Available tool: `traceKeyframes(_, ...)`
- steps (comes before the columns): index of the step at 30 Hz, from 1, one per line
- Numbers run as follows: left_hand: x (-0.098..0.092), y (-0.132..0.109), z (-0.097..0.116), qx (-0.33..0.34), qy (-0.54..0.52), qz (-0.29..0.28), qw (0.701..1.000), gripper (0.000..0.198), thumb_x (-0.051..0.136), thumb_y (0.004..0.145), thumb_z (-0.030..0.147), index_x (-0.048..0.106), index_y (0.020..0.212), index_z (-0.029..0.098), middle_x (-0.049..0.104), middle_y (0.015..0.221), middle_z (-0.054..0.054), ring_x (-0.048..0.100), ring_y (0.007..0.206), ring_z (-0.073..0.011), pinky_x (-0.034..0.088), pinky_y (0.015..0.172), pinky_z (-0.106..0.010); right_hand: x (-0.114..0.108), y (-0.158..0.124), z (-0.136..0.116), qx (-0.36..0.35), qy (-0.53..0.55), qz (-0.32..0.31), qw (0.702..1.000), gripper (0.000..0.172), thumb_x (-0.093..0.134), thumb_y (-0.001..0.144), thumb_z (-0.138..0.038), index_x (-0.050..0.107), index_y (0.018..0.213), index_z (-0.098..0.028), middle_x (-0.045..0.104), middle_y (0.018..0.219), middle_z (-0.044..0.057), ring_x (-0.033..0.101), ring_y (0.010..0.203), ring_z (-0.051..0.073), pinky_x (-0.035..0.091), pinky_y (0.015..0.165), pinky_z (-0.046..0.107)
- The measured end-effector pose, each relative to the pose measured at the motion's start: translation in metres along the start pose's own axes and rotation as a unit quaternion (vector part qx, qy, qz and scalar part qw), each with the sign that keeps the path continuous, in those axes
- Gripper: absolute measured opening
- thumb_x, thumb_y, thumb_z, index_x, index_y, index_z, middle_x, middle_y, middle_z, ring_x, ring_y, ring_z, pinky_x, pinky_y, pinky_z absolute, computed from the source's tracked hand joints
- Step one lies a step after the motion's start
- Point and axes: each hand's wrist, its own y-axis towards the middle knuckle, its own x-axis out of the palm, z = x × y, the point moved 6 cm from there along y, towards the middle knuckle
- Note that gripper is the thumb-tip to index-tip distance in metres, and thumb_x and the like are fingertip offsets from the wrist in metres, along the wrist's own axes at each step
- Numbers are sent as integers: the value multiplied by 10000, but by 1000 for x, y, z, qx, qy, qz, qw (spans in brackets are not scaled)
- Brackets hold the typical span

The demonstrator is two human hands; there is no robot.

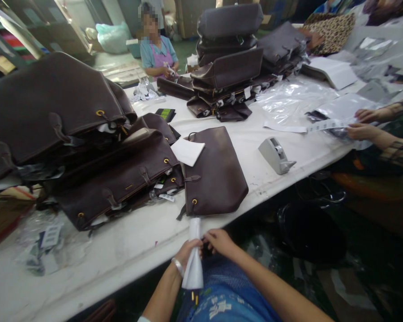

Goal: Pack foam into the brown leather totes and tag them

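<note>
My left hand (187, 253) is closed round a rolled white paper (194, 264) that stands upright in front of my lap. My right hand (219, 241) pinches the same paper from the right, fingers curled. Both hands sit just below the near table edge. Directly beyond them a flat dark brown leather bag (215, 172) lies on the white table (121, 246), with a white paper sheet (188, 151) on its upper left corner.
A heap of brown bags (70, 134) fills the left side and another stack (228, 62) stands at the back. A grey tape dispenser (275, 155) sits right of the flat bag. A seated person's hands (364, 125) handle plastic and labels at the right; another person (157, 51) works at the far end.
</note>
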Motion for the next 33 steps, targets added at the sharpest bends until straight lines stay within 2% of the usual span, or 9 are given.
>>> traceKeyframes(4, 7, 0, 0, -14, -17, 28, 999, 157, 577, 724, 256, 548, 616, 146, 489, 424, 16, 454, 378, -91, 388, 406, -191, 29, -54, 17, 22, 49, -133, 990, 380, 595, 787, -516, 690, 816, -149, 604, 660, 11, 513, 499, 101, 402, 423, 195)
traceKeyframes(6, 8, 0, 1, -13, -23, 46, 999, 149, 588, 727, 251, 543, 628, 148, 493, 420, 22, 462, 377, -93, 400, 413, -190, 40, -67, 21, 21, 64, -153, 986, 349, 639, 760, -488, 683, 798, -145, 546, 573, -21, 484, 484, 93, 388, 436, 190)
traceKeyframes(10, 6, -1, 2, 3, -24, 86, 996, 151, 634, 717, 253, 548, 657, 144, 542, 462, 12, 502, 405, -103, 437, 436, -201, 55, -65, 28, -5, 92, -138, 986, 296, 640, 760, -420, 677, 834, -136, 577, 590, -21, 490, 497, 99, 387, 478, 205)
traceKeyframes(14, 5, -1, 2, 26, -12, 131, 991, 155, 645, 719, 253, 579, 666, 123, 604, 532, -30, 558, 467, -118, 486, 502, -226, 55, -59, 32, -63, 98, -95, 989, 251, 645, 725, -322, 676, 901, -146, 696, 821, 33, 631, 731, 188, 469, 664, 264)
traceKeyframes(17, 8, -3, 3, 57, 12, 175, 983, 159, 669, 700, 266, 605, 697, 121, 637, 572, -51, 584, 509, -142, 494, 523, -250, 46, -62, 34, -67, -82, -20, 994, 229, 620, 738, -298, 679, 931, -189, 708, 852, 49, 646, 770, 234, 448, 639, 274)
traceKeyframes(20, 9, -6, 6, 96, 45, 242, 965, 159, 697, 670, 260, 598, 694, 137, 621, 550, -30, 550, 485, -140, 436, 474, -244, 40, -68, 28, -64, -291, 52, 953, 256, 597, 760, -266, 666, 1000, -206, 703, 870, 93, 644, 780, 264, 423, 642, 298)
traceKeyframes(25, 9, -8, 8, 127, 63, 325, 935, 218, 693, 677, 335, 561, 655, 163, 552, 502, 12, 494, 450, -128, 388, 459, -251, 50, -74, 16, -83, -395, 27, 915, 331, 504, 793, -178, 600, 1101, -107, 694, 925, 161, 638, 823, 281, 423, 666, 309)
traceKeyframes(31, 6, -6, 7, 118, 57, 346, 929, 228, 702, 668, 345, 569, 649, 161, 553, 501, 6, 494, 440, -138, 383, 453, -262, 47, -88, 4, -112, -344, -1, 932, 585, 637, 710, -395, 507, 1215, -128, 696, 972, 126, 645, 838, 287, 457, 693, 306)
traceKeyframes(33, 7, -3, 6, 109, 54, 345, 931, 223, 698, 678, 340, 575, 654, 156, 561, 508, -2, 500, 443, -142, 385, 453, -262, 43, -88, 6, -113, -337, 0, 935, 553, 604, 732, -392, 529, 1206, -119, 699, 960, 138, 651, 821, 298, 461, 698, 327)
